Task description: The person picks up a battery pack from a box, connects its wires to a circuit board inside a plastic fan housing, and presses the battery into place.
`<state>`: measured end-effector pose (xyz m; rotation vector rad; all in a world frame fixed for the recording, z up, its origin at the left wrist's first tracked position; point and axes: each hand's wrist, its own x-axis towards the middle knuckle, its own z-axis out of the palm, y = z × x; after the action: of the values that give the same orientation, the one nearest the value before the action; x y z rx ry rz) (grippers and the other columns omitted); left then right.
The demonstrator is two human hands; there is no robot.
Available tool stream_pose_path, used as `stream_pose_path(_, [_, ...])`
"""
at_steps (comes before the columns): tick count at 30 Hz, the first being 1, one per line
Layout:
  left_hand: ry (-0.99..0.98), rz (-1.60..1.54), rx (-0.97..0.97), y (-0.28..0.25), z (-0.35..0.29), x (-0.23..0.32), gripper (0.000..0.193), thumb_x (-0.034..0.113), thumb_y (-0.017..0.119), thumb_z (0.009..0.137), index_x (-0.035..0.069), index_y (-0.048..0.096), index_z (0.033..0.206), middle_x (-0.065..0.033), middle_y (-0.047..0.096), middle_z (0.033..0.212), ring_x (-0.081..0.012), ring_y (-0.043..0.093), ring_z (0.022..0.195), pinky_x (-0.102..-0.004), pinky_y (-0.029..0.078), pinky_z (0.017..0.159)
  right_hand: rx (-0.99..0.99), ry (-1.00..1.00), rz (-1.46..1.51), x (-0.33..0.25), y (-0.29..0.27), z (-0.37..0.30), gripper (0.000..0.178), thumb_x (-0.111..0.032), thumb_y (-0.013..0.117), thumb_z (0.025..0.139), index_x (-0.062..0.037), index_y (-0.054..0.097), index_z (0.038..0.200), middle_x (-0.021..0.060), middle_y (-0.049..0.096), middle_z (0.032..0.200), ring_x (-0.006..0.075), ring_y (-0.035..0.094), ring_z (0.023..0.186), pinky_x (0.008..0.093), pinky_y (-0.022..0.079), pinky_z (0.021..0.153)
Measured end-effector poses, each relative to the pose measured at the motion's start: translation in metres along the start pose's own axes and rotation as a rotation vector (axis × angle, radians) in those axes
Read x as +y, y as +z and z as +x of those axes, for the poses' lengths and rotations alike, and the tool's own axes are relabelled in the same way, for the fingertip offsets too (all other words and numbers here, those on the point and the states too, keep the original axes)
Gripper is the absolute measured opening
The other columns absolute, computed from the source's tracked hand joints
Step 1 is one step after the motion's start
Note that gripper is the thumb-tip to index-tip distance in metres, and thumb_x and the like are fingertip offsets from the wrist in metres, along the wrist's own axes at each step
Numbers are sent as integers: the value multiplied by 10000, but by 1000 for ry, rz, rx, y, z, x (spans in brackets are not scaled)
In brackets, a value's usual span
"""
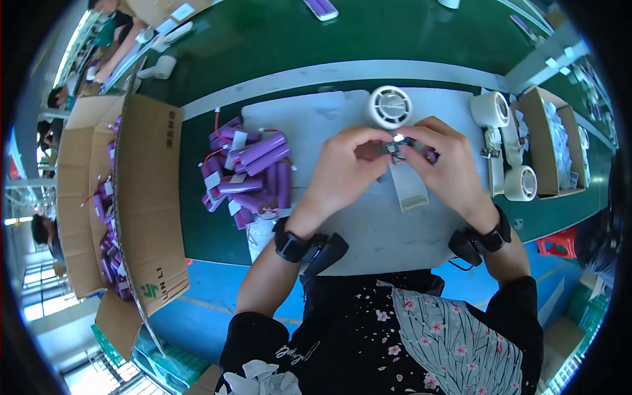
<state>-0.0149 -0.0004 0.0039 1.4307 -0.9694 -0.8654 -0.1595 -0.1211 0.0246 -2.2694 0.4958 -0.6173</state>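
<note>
Black shirt (336, 322): nearest of all, with a pale floral panel down the front.
Black wrist straps (289, 243): one on each wrist, each with a boxy device attached.
Left hand (345, 168): grip pinched, thumb and fingertips on the left side of the small electronic part.
Right hand (454, 168): grip pinched as well, thumb and forefinger on the part's right side; a purple piece (432, 156) shows at its fingers, too small to identify.
Small electronic part (397, 140): dark, with a bright white light, held between both hands above the mat.
White fan handle (409, 191): just below the part, between the hands.
Grey mat (368, 243): spread over the green desk (217, 247), under the hands.
Purple battery packs (263, 155): heaped left of the left hand, with red leads and white labels.
Left carton (155, 197): open brown cardboard, more purple packs inside.
White fan head (390, 106): round, grilled, just beyond the fingers; the hands hide whether it joins the handle.
Other white fans (520, 184): two, right of the right hand.
Right carton (544, 158): beside those fans, filled with pale plastic bags (557, 141).
Co-worker (128, 39): far upper left, one bare arm extended.
</note>
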Motion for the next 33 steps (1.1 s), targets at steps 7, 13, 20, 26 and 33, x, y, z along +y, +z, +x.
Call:
stream_pose_path(7, [-79,6,-137,3,0,-1,341,-36,633,821,2,560,1152,-73,636,1016,-103,624,808,-239,517,692,-36,-5,-27,4,-8,-5,231,-6,700,750,-28,682,980,88,625,884,167,557,568,267,458,533])
stream_pose_path(13, [-85,-40,-124,4,-1,-5,296,-42,605,829,2,561,1119,-74,642,1006,-109,627,804,-247,519,673,-62,-84,-90,8,-7,-6,212,-8,708,744,-38,694,954,85,623,879,182,588,590,278,472,530])
stream_pose_path(20, [-89,-102,-92,4,0,-5,270,-31,585,829,-4,568,1098,-76,657,956,-111,628,752,-244,510,624,-41,-158,-177,9,-6,-4,194,-22,710,754,-48,703,946,84,621,858,191,595,589,287,480,526])
stream_pose_path(26, [-72,47,-58,6,2,-10,240,-58,548,862,12,604,1084,-67,658,973,-102,627,802,-240,516,674,-20,-158,-198,8,-5,-3,176,-30,708,765,-30,689,941,94,619,842,193,593,583,289,468,518])
stream_pose_path(33, [139,253,-22,8,2,-1,247,-50,553,836,44,696,1014,-89,670,829,-107,622,720,-250,498,634,-55,26,-74,3,-8,0,183,-86,737,756,5,600,836,111,618,786,240,588,561,298,455,518])
